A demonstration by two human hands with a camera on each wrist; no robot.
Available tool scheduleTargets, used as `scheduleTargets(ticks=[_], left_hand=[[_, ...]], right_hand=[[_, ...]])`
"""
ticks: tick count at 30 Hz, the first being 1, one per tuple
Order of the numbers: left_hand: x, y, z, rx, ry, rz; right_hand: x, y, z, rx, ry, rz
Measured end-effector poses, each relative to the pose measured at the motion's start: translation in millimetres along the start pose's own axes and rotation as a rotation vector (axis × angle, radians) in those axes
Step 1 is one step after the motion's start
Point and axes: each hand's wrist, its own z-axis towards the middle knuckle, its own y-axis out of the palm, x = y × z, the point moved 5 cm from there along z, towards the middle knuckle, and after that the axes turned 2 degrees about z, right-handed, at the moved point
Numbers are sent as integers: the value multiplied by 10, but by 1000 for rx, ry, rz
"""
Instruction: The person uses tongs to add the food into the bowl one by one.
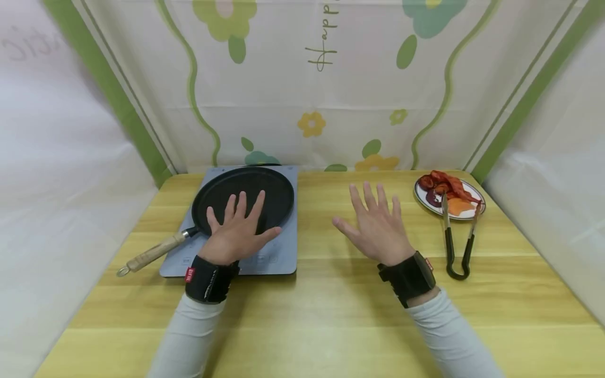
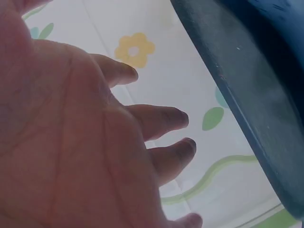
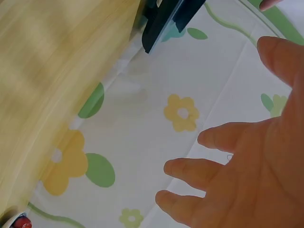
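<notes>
My left hand [image 1: 238, 234] hovers over the near part of a black flat pan [image 1: 255, 184], palm down with its fingers spread and holding nothing. The pan sits on a grey induction cooktop [image 1: 283, 252], its wooden handle [image 1: 156, 253] pointing to the front left. My right hand [image 1: 378, 231] is above the middle of the wooden table, fingers spread and nothing held. To its right lie black-handled metal tongs [image 1: 450, 252], their tips resting on a white plate [image 1: 427, 202]. On that plate are red bacon-like strips [image 1: 454, 184], an orange piece [image 1: 460, 206] and several dark red slices.
The wooden table [image 1: 321, 315] reaches back to a white curtain [image 1: 283, 79] printed with flowers. White fabric walls close in the left and right sides. In the right wrist view, the dark pan edge [image 3: 161, 28] shows past the table.
</notes>
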Motion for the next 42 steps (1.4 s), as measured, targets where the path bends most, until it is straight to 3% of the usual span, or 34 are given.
scheduleTargets(ticks=[6, 12, 18, 24, 28, 33, 37, 40, 42], left_hand=[[-132, -131, -137, 40, -10, 44], [-388, -255, -334, 66, -26, 61], [-740, -239, -496, 69, -68, 29], [-1093, -206, -619, 47, -107, -12], [-1287, -203, -691, 42, -138, 10], [-1473, -230, -681, 83, -163, 83], [-1586, -254, -582, 124, -123, 98], [-1660, -227, -509, 104, -79, 57], [-1719, -195, -486, 67, -97, 21]], right_hand=[[105, -51, -79, -1, 31, 7], [276, -134, -182, 7, 47, -15], [521, -273, -328, 50, 72, -54], [847, -331, -488, -2, 143, -13], [1060, -321, -592, -20, 211, -10], [1308, -284, -688, -41, 309, 12], [1478, -253, -715, -58, 357, 24], [1580, -215, -717, -83, 387, 29], [1638, -186, -717, -111, 410, 33]])
